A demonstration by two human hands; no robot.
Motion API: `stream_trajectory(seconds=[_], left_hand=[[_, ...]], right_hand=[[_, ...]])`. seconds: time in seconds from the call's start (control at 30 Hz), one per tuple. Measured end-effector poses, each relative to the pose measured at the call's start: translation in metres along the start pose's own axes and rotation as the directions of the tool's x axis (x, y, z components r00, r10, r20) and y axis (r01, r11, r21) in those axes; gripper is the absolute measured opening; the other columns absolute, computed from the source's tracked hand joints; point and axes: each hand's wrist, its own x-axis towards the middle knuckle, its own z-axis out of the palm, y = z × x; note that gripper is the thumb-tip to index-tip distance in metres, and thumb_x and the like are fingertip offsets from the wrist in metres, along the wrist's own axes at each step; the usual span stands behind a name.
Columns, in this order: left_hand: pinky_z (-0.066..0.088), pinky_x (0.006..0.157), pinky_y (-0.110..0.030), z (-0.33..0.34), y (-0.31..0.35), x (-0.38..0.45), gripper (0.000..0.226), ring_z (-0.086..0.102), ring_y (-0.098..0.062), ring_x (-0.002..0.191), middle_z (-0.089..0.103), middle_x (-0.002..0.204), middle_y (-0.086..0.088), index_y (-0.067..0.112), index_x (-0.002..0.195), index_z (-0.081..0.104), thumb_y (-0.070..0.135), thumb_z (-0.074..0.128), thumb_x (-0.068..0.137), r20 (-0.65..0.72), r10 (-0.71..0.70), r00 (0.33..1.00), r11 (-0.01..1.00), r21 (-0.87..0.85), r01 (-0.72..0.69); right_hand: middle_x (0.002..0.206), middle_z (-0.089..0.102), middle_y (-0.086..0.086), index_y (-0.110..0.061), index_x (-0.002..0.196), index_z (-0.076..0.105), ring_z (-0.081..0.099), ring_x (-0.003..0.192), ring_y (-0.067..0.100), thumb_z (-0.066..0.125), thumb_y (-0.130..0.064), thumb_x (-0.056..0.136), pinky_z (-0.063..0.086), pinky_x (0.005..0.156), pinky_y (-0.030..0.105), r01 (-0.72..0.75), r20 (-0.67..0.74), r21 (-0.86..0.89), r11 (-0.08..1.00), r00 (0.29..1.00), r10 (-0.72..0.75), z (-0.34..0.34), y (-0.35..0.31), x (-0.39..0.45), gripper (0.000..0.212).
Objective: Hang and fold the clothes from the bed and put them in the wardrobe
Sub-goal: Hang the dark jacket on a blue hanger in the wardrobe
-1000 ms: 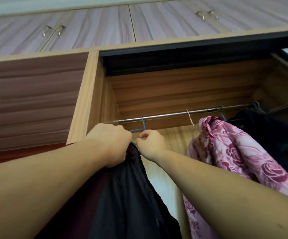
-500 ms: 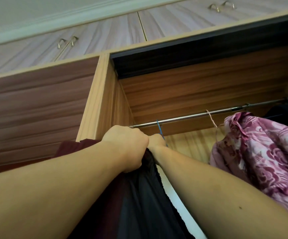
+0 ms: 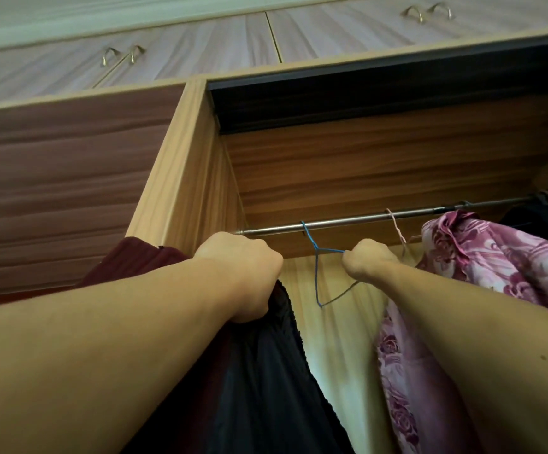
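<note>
A thin blue wire hanger (image 3: 316, 273) hangs by its hook on the metal rail (image 3: 364, 219) inside the open wardrobe. My right hand (image 3: 366, 258) pinches the hanger's upper arm, pulling it to the right. My left hand (image 3: 243, 273) is closed on the top edge of a black garment (image 3: 275, 371), held up just left of the hanger and apart from it. The black cloth hangs down below my fist. A dark red garment (image 3: 131, 257) shows behind my left forearm.
A pink flowered garment (image 3: 495, 257) hangs on a pale hanger (image 3: 397, 226) to the right, with dark clothes (image 3: 541, 217) beyond it. The wardrobe's side panel (image 3: 180, 172) stands at the left. Closed upper cabinet doors with brass handles (image 3: 121, 55) run above.
My two hands, which were together at the garment's top, have separated. The right hand has moved right along the blue hanger, and the hanger now shows bare between the hands.
</note>
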Motion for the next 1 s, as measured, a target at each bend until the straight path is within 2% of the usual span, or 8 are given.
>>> stream_trajectory(seconds=[0.1,0.3,0.4,0.5,0.57,0.67,0.83,1.0], left_hand=[[0.04,0.06,-0.032,0.0,0.0,0.0,0.01,0.037,-0.015,0.054,0.041,0.07,0.006,0.024,0.085,0.048,0.031,0.055,0.086,-0.005,0.005,1.0,1.0,0.0,-0.005],[0.039,0.061,-0.033,0.0,0.001,-0.001,0.009,0.041,-0.019,0.06,0.038,0.07,0.006,0.025,0.087,0.05,0.032,0.055,0.086,-0.018,0.009,1.0,1.0,-0.006,-0.009],[0.041,0.062,-0.033,-0.001,0.001,-0.002,0.009,0.045,-0.02,0.065,0.041,0.072,0.006,0.023,0.092,0.054,0.03,0.054,0.086,-0.008,0.014,1.0,1.0,-0.024,-0.014],[0.04,0.062,-0.033,-0.002,0.002,-0.003,0.009,0.042,-0.018,0.062,0.04,0.072,0.006,0.024,0.092,0.053,0.031,0.053,0.086,-0.005,0.011,1.0,0.999,-0.035,-0.011],[0.039,0.061,-0.032,-0.002,0.003,-0.004,0.009,0.04,-0.017,0.059,0.038,0.071,0.007,0.025,0.092,0.053,0.031,0.053,0.086,-0.01,0.013,1.0,0.999,-0.038,-0.014],[0.039,0.059,-0.032,-0.003,0.004,-0.005,0.008,0.037,-0.014,0.055,0.04,0.071,0.006,0.025,0.088,0.05,0.03,0.054,0.085,-0.026,0.024,0.999,0.998,-0.052,-0.025],[0.037,0.054,-0.03,-0.004,0.006,-0.005,0.008,0.039,-0.013,0.055,0.041,0.071,0.007,0.027,0.082,0.047,0.029,0.055,0.083,-0.058,0.031,0.998,0.995,-0.097,-0.036],[0.036,0.051,-0.03,-0.005,0.01,-0.01,0.011,0.044,-0.015,0.058,0.045,0.072,0.006,0.028,0.078,0.047,0.032,0.056,0.083,-0.135,0.05,0.99,0.981,-0.178,-0.073]], right_hand=[[0.116,0.064,0.013,-0.008,0.114,0.063,0.059,0.096,0.032,0.042,-0.035,0.096,0.04,0.075,0.029,0.03,-0.06,0.042,0.999,0.998,-0.027,0.014,-0.002,0.001,0.038],[0.113,0.066,0.015,-0.01,0.108,0.066,0.059,0.106,0.036,0.036,-0.04,0.099,0.042,0.081,0.033,0.077,-0.147,0.247,0.966,0.988,-0.041,0.033,0.003,-0.011,0.044],[0.094,0.065,0.014,-0.007,0.09,0.063,0.062,0.085,0.031,0.049,-0.029,0.093,0.043,0.066,0.028,0.037,0.049,0.302,0.952,0.997,-0.054,0.052,0.01,-0.025,0.026],[0.069,0.05,0.006,-0.011,0.072,0.049,0.045,0.058,0.02,0.051,-0.022,0.09,0.034,0.05,0.024,-0.065,0.325,0.35,0.935,0.944,-0.056,0.071,0.009,-0.038,0.021],[0.066,0.044,0.001,-0.014,0.067,0.044,0.039,0.055,0.017,0.043,-0.024,0.093,0.029,0.048,0.023,-0.065,0.36,0.327,0.943,0.931,-0.06,0.082,0.008,-0.051,0.028],[0.062,0.043,0.0,-0.015,0.063,0.041,0.039,0.051,0.016,0.046,-0.028,0.092,0.029,0.045,0.025,-0.061,0.276,0.399,0.915,0.959,-0.056,0.096,0.025,-0.075,0.032],[0.052,0.048,-0.002,-0.011,0.087,0.059,0.042,0.039,0.011,0.05,-0.015,0.092,0.036,0.042,0.016,-0.376,0.555,0.578,0.724,0.832,-0.012,0.081,0.044,-0.088,0.012],[0.045,0.026,-0.004,-0.012,0.081,0.057,0.022,0.031,0.01,0.047,-0.021,0.095,0.017,0.036,0.015,-0.376,0.521,0.546,0.749,0.852,0.049,0.051,0.054,-0.11,0.019]])
